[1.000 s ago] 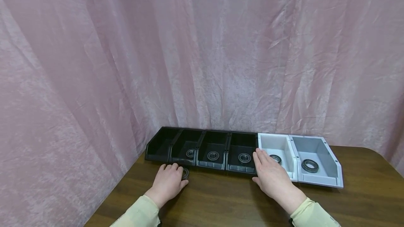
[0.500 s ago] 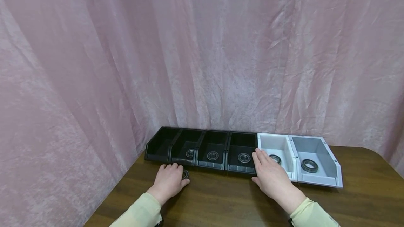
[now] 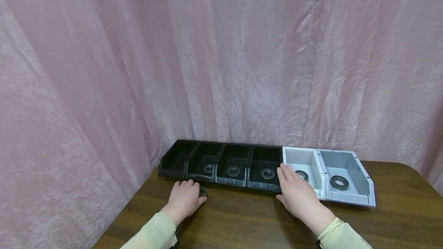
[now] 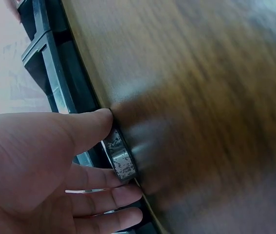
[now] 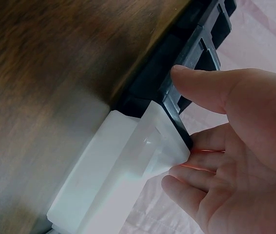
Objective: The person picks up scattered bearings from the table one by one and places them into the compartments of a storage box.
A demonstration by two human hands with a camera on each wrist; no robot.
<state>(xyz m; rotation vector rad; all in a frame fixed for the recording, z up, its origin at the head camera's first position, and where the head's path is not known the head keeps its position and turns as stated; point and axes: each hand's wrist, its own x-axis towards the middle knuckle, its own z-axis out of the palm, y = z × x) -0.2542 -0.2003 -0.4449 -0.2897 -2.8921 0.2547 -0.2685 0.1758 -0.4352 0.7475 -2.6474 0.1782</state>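
My left hand (image 3: 183, 200) rests on the table at the front of the black bins and pinches a ball bearing (image 3: 203, 191) between thumb and fingers. In the left wrist view the rim of that bearing (image 4: 119, 155) stands between thumb and fingertips, its outer face mottled. My right hand (image 3: 299, 196) lies with fairly straight fingers over the edge where the rightmost black bin (image 3: 264, 185) meets the white bin (image 3: 311, 155). In the right wrist view its fingers touch the corner of the white bin (image 5: 123, 170), while the thumb lies near the black bin's front edge.
More bearings lie in the bins: one in the second black bin (image 3: 190, 175), one in the third (image 3: 230, 181), one in the fourth. A partly hidden bearing (image 3: 302, 175) is in the white bin, a larger one (image 3: 339, 182) in the grey bin (image 3: 360, 199). Behind hangs a pink curtain (image 3: 242, 68).
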